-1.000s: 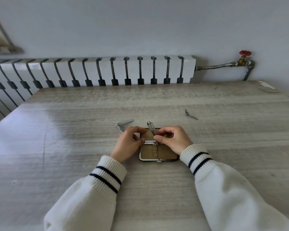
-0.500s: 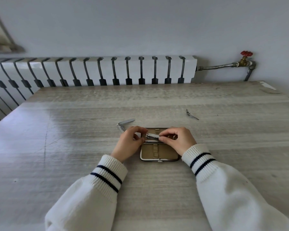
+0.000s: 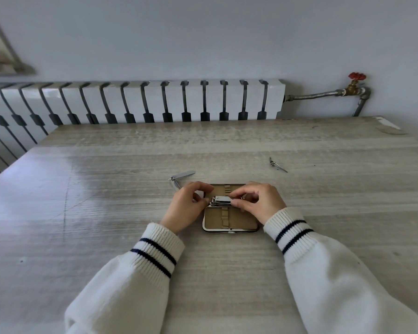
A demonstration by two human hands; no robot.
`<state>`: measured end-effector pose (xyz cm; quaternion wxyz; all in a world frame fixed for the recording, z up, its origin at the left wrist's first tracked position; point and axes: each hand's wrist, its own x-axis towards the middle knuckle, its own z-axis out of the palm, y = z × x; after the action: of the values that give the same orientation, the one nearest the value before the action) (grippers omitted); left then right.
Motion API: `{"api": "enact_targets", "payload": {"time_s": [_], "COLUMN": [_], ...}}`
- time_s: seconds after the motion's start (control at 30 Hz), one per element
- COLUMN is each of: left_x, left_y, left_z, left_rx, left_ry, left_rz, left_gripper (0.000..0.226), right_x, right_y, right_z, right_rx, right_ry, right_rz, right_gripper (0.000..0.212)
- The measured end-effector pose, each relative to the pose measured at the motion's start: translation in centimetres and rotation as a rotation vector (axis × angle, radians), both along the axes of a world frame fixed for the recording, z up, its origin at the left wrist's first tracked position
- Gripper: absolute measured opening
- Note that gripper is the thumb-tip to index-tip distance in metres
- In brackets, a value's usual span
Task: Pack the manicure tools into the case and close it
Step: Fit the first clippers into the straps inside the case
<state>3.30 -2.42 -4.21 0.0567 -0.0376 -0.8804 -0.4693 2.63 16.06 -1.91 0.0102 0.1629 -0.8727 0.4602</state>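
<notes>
The small case [image 3: 239, 221] lies open on the table, tan lining up, with elastic loops down its middle. A silver nail clipper [image 3: 221, 200] lies crosswise over the case's hinge. My left hand [image 3: 188, 206] pinches its left end and my right hand [image 3: 258, 201] holds its right end from above. A second nail clipper [image 3: 181, 177] with its lever swung open rests on the table just beyond my left hand. A small thin metal tool [image 3: 276, 164] lies further off to the right.
The grey wood-grain table [image 3: 106, 213] runs up to a white radiator [image 3: 135, 102] along the far wall. A pipe with a red valve [image 3: 357, 77] is at the back right. The table's right corner [image 3: 384, 122] is chipped.
The clipper in my hands has gone from standing upright above the case to lying flat across its middle. Both hands have lowered slightly with it.
</notes>
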Motion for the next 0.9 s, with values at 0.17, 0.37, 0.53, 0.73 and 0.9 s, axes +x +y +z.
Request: {"api": "enact_targets", "payload": {"time_s": [0.17, 0.37, 0.53, 0.73, 0.9], "left_x": [0.1, 0.12, 0.11, 0.15, 0.11], "left_y": [0.0, -0.01, -0.04, -0.05, -0.03], "left_z": [0.1, 0.01, 0.08, 0.08, 0.14], "left_rx": [-0.001, 0.004, 0.0, -0.004, -0.018], "left_ry": [0.005, -0.005, -0.009, -0.004, -0.002], "left_rz": [-0.005, 0.0, -0.009, -0.009, -0.009], "left_gripper": [0.025, 0.022, 0.023, 0.025, 0.025], "right_x": [-0.15, -0.2, -0.14, 0.17, 0.2], "right_y": [0.34, 0.44, 0.56, 0.53, 0.38], "right_z": [0.01, 0.06, 0.02, 0.26, 0.06], "right_rx": [0.075, 0.079, -0.008, 0.03, 0.092], "right_ry": [0.017, 0.051, 0.039, 0.026, 0.035], "right_rz": [0.044, 0.04, -0.017, 0.064, 0.117], "right_gripper": [0.02, 0.02, 0.015, 0.011, 0.01]}}
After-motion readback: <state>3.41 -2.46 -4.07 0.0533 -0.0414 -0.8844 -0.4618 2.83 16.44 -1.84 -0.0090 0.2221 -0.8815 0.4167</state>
